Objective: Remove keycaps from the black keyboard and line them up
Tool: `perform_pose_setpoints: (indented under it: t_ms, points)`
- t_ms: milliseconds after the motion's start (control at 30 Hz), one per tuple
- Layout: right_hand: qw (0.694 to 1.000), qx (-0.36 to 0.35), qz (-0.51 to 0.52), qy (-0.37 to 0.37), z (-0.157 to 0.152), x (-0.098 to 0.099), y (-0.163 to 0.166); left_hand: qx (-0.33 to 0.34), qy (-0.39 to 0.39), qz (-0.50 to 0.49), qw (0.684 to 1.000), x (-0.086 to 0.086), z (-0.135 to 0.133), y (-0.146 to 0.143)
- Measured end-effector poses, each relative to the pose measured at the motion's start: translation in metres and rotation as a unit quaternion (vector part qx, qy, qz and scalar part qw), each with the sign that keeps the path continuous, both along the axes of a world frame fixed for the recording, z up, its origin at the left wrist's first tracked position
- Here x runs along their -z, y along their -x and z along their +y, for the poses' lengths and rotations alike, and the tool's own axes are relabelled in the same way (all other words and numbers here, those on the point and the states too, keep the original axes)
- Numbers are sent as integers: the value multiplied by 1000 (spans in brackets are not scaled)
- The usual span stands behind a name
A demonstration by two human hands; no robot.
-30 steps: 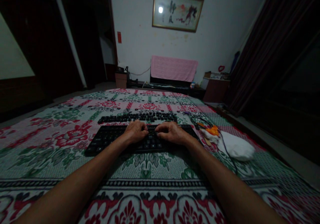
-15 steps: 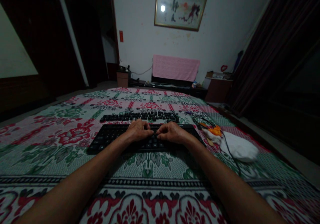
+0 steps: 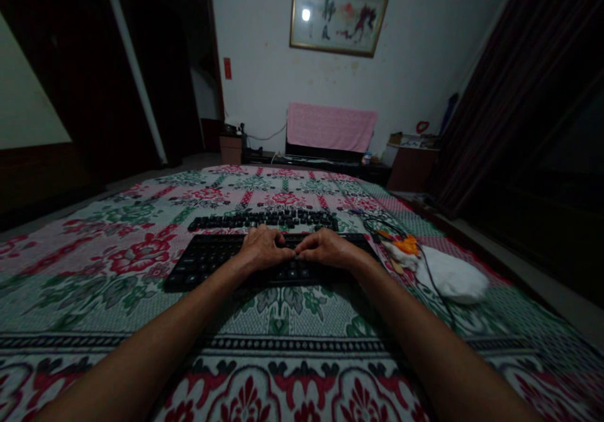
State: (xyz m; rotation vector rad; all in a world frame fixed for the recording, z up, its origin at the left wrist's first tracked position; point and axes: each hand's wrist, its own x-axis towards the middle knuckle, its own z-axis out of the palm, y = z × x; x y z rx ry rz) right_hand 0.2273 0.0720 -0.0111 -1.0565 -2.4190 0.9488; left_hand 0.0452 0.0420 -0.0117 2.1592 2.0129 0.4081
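A black keyboard (image 3: 202, 261) lies on a floral bedspread (image 3: 117, 296) in front of me. Both hands rest on its middle. My left hand (image 3: 262, 250) has its fingers curled, its fingertips pressed down at the keys. My right hand (image 3: 325, 249) is curled the same way, and its fingertips meet those of the left hand. Whatever sits between the fingertips is too small and dark to make out. A second black keyboard (image 3: 264, 219) lies just behind the first, untouched.
A white soft object (image 3: 448, 277) with an orange part (image 3: 406, 244) lies right of the keyboards, a dark cable (image 3: 377, 224) running over it. Beyond the bed stand a pink-draped low unit (image 3: 331, 127), a small cabinet (image 3: 410, 164) and a framed picture (image 3: 338, 16).
My two hands have drawn closer together on the near keyboard; their fingertips now touch. The view shifted slightly.
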Motion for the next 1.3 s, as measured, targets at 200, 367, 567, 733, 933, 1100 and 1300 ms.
perform_pose_setpoints:
  t_ms: [200,367,567,733,933,1100,1300]
  points:
    - [1000,12,16,3,0,2,1,-7,1,-2,1000,0,1,-1]
    - [1000,20,-4,-11,-2,0,4,-10,6,-4,1000,-1,0,-3]
    - [998,19,-40,-39,-3,-4,3,-9,3,0,1000,1,0,-3]
    - [999,9,-3,-34,1,-4,-6,-3,-5,-2,1000,2,1,-1]
    - [972,191,18,-138,17,-5,-27,-2,-12,0,1000,3,3,-1]
    - [904,325,-93,-261,31,8,-52,-3,-13,0,1000,1,2,-1]
    - [906,309,-134,-256,30,12,-48,1,-12,8,1000,2,4,0]
